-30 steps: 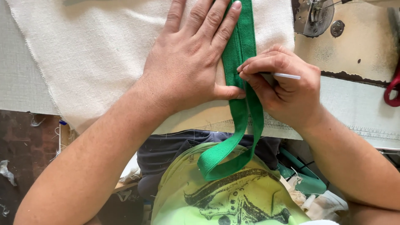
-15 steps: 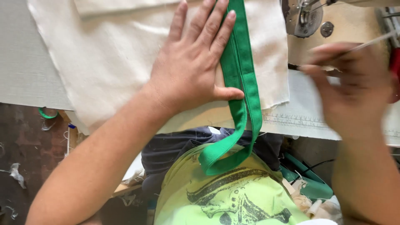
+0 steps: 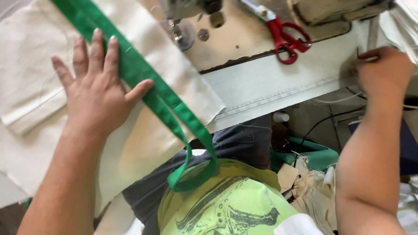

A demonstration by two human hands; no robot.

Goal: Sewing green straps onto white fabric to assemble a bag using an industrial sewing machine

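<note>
I see the green strap (image 3: 148,87) lying diagonally across the cream cloth (image 3: 39,78), running from the upper left down to the worktop (image 3: 270,85) edge, where it drops over and loops back on itself above the lime-green shirt (image 3: 226,204). My left hand (image 3: 93,87) is spread flat, palm down, on the cloth, fingers splayed; its thumb touches the strap's edge and the index finger lies just beside it, so it presses rather than grips. My right hand (image 3: 383,72) is well apart from the strap, at the far right edge of the worktop; it looks loosely curled and is blurred, and I cannot tell whether it has hold of anything. Between the two hands, further back, sits the sewing machine (image 3: 187,17) with its presser foot just beyond the cloth's corner. Red-handled scissors (image 3: 283,32) rest on the machine bed, near the right hand but not touching it
</note>
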